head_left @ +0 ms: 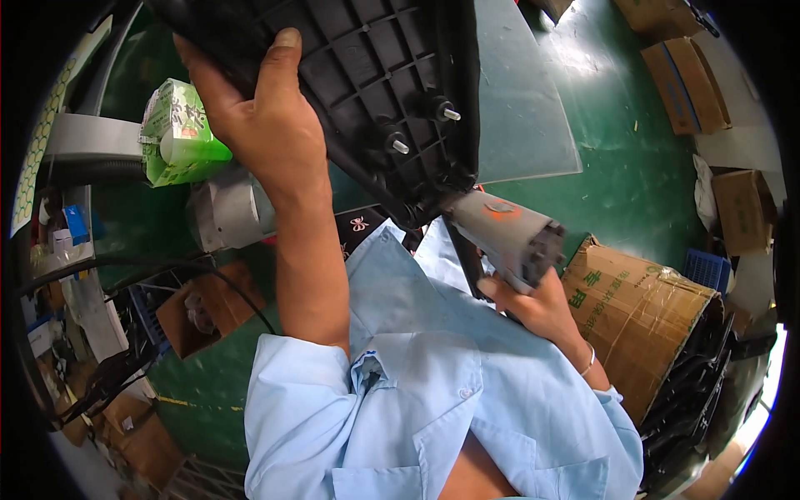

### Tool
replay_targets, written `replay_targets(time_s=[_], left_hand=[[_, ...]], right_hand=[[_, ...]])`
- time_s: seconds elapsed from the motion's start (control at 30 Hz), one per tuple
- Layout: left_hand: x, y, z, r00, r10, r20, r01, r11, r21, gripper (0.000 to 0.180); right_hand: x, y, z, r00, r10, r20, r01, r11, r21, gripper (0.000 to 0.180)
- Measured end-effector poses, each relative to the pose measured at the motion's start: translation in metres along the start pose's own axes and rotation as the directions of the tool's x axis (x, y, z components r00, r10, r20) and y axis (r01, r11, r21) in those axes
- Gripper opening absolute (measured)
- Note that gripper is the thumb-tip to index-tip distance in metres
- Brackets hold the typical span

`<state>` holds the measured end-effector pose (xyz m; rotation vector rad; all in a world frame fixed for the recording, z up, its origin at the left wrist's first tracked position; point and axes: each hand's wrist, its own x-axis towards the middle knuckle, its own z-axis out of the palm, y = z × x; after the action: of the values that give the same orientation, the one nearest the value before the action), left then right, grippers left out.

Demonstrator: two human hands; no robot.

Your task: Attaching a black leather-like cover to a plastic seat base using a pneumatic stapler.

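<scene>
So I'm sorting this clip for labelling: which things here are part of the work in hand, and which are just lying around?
In hand:
- black ribbed plastic panel, gripped by the left hand
- its two threaded studs
- grey power tool, held by the right hand

Lying about:
- green and white carton
- brown cardboard boxes
- open box of black parts
- blue crate

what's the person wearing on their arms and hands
Both hands are bare, no gloves. The left hand has a bare forearm, with a light blue shirt sleeve ending near the elbow. The right hand has a thin bracelet at the wrist, above another short light blue sleeve.
</scene>
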<state>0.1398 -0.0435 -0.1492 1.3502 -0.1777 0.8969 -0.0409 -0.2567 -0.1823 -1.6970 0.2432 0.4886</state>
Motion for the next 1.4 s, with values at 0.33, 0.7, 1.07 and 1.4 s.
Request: replay_targets(time_s=[0.33,0.7,1.07,1.4], left_hand=[[0.016,-0.014,-0.020,0.964,-0.196,0.181,0.222,0.965,-0.137,0.070],[0.020,-0.042,-0.109,0.591,-0.636,0.496,0.408,0.766,0.497,0.067],[0.063,0.100,-0.115,0.857,0.493,0.152,-0.490,0.688,0.535,0.024],[0.157,0.167,-0.118,0.968,0.248,-0.039,-0.186,0.811,0.555,0.038]], right_hand=[[0.011,-0.021,-0.030,1.000,-0.029,-0.008,0.029,0.998,0.063,0.044],[0.092,-0.050,-0.078,0.821,-0.559,-0.118,0.193,0.465,-0.864,0.051],[0.159,-0.036,-0.050,0.674,-0.733,0.095,0.198,0.056,-0.979,0.060],[0.163,-0.176,-0.019,0.105,-0.975,0.198,0.661,-0.080,-0.746,0.024]])
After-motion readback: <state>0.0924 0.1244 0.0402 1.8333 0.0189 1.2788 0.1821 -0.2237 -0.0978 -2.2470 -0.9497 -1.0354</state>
